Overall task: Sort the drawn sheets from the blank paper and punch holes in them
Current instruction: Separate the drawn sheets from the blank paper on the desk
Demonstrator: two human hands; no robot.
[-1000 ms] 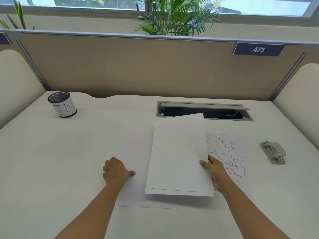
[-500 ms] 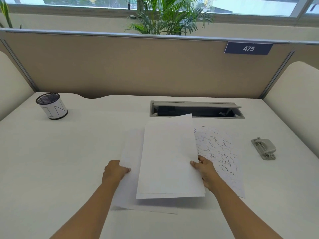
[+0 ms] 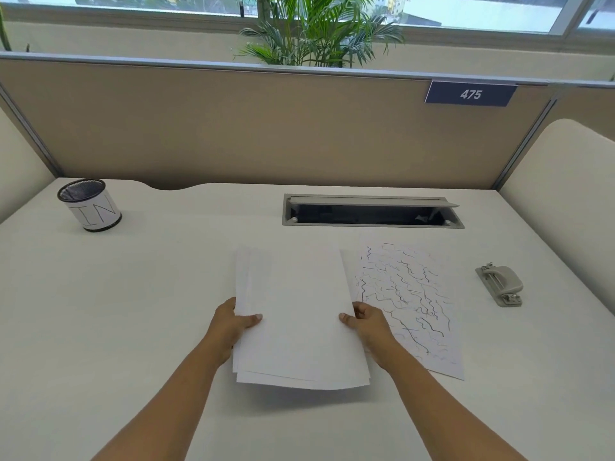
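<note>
The left hand [image 3: 233,322] and the right hand [image 3: 366,322] each pinch one long side of a small stack of blank paper [image 3: 296,314], thumbs lying on the top sheet and fingers curled underneath. The stack is held near the middle of the tabletop [image 3: 133,311], towards its near edge; whether its far end rests on the surface cannot be told. The sheets are not squared: stepped edges show along the stack's left side and near end, so gripping both sides looks like a way to gather and align them.

The drawn sheet [image 3: 409,301], covered in dark squiggles, lies flat just to the right of the stack, its left margin partly under the right hand and the edge of the blank sheets. It lies apart from the held stack, which suggests the sorting is done or almost done. No punched holes are visible along its edges.

The hole punch [image 3: 501,285] sits well apart, towards the right edge of the tabletop, untouched. A mesh pen cup [image 3: 89,209] stands near the far left corner, and an open cable tray [image 3: 371,211] is set in the surface near the far edge.

The blanks probably need setting aside first, so that both hands are free for the drawn sheet and the punch.
</note>
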